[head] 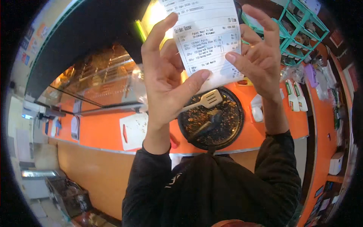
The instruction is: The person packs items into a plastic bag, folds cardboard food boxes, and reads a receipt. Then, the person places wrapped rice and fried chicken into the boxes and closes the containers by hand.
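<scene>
A white paper receipt (210, 48) bearing printed lines is held up in front of me, above the counter. My left hand (167, 71) pinches its lower left side, thumb across the front. On the right edge, my right hand (259, 54) grips the paper between thumb and fingers. Below the receipt sits a round black stone mortar (195, 106) with reddish-brown crumbs spread over it. A dark pestle (201, 129) lies in the mortar, and a slotted wooden spatula (211, 99) rests across its upper part.
On the orange counter (99, 133) lies a white cutting board (133, 130) with a red handle. A lit glass food display (113, 71) stands behind at left. Green tiered baskets (300, 34) rise at right, near two white packets (295, 95). A dark crate (68, 195) is at lower left.
</scene>
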Demonstrator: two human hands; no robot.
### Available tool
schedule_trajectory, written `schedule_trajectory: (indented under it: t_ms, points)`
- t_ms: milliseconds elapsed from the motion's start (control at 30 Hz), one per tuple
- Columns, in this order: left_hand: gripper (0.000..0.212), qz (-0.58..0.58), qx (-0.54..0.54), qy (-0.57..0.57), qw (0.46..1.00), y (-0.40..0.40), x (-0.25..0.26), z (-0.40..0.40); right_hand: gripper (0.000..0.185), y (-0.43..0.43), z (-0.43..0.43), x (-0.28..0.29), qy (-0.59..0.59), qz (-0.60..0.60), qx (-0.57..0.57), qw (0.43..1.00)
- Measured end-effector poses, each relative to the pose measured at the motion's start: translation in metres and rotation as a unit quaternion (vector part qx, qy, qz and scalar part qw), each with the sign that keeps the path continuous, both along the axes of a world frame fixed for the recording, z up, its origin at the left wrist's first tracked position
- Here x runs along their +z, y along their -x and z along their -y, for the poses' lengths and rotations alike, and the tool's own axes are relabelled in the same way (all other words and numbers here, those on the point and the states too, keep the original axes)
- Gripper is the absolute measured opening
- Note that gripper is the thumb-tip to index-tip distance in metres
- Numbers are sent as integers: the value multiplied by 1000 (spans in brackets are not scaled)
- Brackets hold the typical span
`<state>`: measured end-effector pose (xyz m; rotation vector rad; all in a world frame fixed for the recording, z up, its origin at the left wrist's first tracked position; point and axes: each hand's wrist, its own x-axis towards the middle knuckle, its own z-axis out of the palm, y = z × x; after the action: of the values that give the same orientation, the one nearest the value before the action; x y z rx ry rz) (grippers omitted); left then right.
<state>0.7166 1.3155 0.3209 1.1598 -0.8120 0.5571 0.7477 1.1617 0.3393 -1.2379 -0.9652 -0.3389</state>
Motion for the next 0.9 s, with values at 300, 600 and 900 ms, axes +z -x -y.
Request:
schedule_trajectory:
  t_ms: [300, 600, 900]
  points:
    - [64, -51, 61, -69, 994, 10, -23, 85, 50, -11, 88, -28, 48, -16, 95, 994]
    - [70, -156, 121, -34, 980, 2, -45, 134, 53, -40, 123, -62, 25, -110, 181, 977]
    - [78, -191, 106, 13, 976, -14, -53, 123, 68, -77, 125, -75, -7, -150, 237, 960]
